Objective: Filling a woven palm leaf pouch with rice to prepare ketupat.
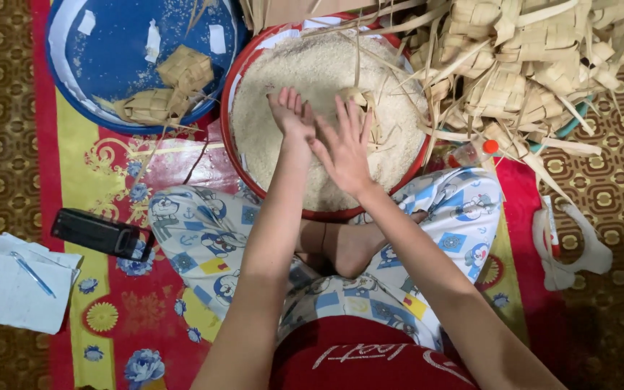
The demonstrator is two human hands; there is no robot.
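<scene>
A red basin [234, 85] full of white rice [305, 68] stands in front of my crossed legs. Both hands are over the rice. My left hand [292, 114] is cupped with fingers up, touching the rice. My right hand [344, 144] is spread flat beside it, fingers apart, reaching toward a small woven palm-leaf pouch [359, 97] that lies in the rice with loose leaf strips trailing from it. Whether either hand holds rice I cannot tell.
A blue basin [110, 43] at the upper left holds two woven pouches [171, 83]. A heap of empty woven pouches [536, 58] fills the upper right. A black case [99, 233], papers with a pen [19, 285] and a small orange-capped bottle [474, 152] lie on the mat.
</scene>
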